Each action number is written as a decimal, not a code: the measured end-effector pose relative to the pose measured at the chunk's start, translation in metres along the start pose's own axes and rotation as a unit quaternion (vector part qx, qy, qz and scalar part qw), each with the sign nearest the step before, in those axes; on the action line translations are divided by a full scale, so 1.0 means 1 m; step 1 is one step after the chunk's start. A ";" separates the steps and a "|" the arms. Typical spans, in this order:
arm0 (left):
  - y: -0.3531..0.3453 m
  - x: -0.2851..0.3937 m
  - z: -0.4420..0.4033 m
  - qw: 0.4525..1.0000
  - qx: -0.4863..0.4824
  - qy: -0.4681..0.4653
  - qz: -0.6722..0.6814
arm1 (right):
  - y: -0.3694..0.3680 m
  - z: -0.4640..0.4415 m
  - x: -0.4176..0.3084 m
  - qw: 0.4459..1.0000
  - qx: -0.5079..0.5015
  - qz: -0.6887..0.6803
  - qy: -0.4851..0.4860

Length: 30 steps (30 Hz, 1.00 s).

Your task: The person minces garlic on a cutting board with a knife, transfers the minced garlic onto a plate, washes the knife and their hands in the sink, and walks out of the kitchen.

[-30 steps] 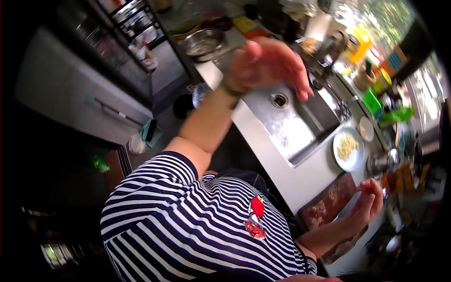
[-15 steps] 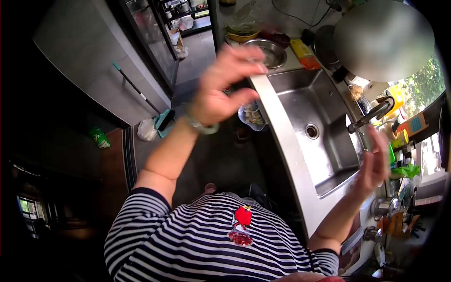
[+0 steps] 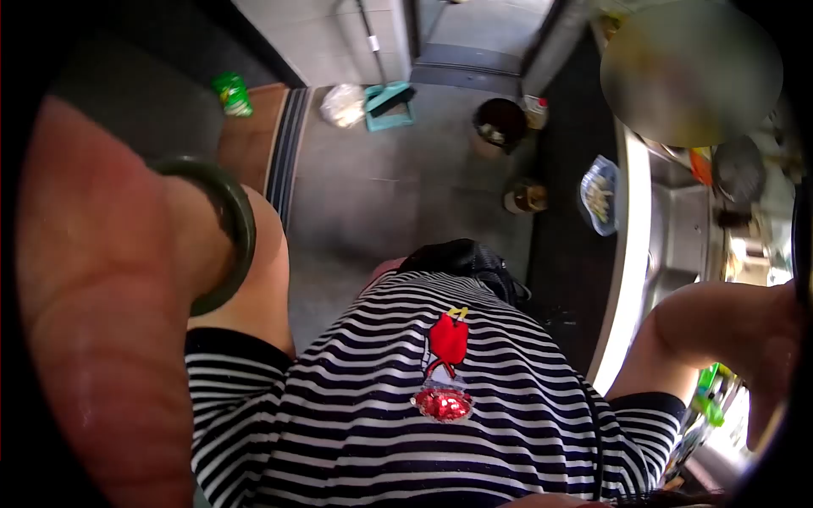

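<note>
Very close to the camera at the left edge is my left hand (image 3: pixel 110 322), large and blurred, a green bangle (image 3: pixel 229 229) around its wrist. Its fingers run out of view. Raised at the right edge, my right hand (image 3: pixel 775 356) is dim and partly cut off, so its fingers are not clear. Between the arms shows my striped shirt (image 3: pixel 364 381) with a red design. No object can be made out in either hand.
Beyond the counter edge (image 3: pixel 631 254) lies the sink (image 3: pixel 680 224). A bowl (image 3: pixel 600 196) with food scraps is at the counter's front. On the floor are a dark bucket (image 3: pixel 500 123), a jar (image 3: pixel 527 198), a teal dustpan (image 3: pixel 389 110) and a white bag (image 3: pixel 344 105).
Both hands have come up close to the camera, out to the left and right edges. The view has turned down and left, showing more floor and less of the sink.
</note>
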<state>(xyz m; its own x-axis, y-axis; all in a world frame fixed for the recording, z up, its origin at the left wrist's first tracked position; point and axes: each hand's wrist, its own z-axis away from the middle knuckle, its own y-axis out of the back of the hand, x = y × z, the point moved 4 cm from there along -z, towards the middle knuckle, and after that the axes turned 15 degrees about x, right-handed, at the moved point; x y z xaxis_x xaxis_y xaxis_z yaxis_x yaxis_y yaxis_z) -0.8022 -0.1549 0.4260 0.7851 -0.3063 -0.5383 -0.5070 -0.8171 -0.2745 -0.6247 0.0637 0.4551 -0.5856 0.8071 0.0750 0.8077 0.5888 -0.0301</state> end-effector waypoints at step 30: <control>0.231 -0.128 -0.040 0.746 -0.211 -0.203 -0.598 | -0.512 0.037 0.206 0.894 0.036 -0.444 0.038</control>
<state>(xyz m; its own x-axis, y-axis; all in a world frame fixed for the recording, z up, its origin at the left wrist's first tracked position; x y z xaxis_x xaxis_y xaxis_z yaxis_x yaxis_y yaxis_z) -1.0053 -0.3242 0.4635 0.3710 0.8682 -0.3296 0.6938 -0.4951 -0.5230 -1.1616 -0.0701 0.4494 -0.9855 0.0159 0.1688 0.0179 0.9998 0.0106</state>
